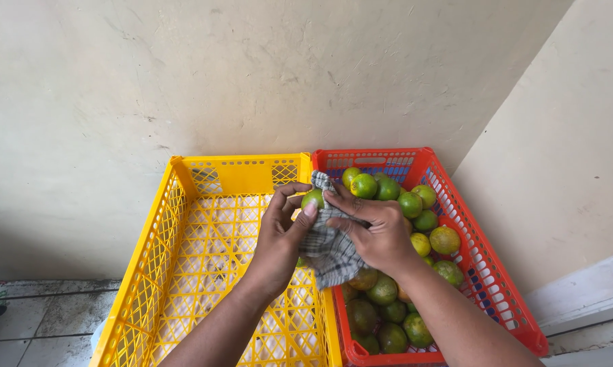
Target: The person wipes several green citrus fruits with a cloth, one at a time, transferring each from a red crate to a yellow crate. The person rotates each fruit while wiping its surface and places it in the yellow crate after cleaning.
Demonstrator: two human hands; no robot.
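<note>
Head view, single frame. Nearest to me, both forearms enter from the bottom edge and meet over the seam between two crates. Left hand (279,234) is curled around a green citrus fruit (312,198), thumb and fingers pinching it above the yellow crate's right wall. Right hand (374,231) is closed on a grey checked cloth (327,251), pressing it against the fruit; the cloth hangs down between the two hands. Yellow crate (150,272), on the left, is lattice-walled, with tiled floor (41,319) just beside it. Red crate (483,265), touching it on the right, holds a pile of green and yellowish citrus (415,204). Farthest: a plain cream wall (252,75), corner on the right.
</note>
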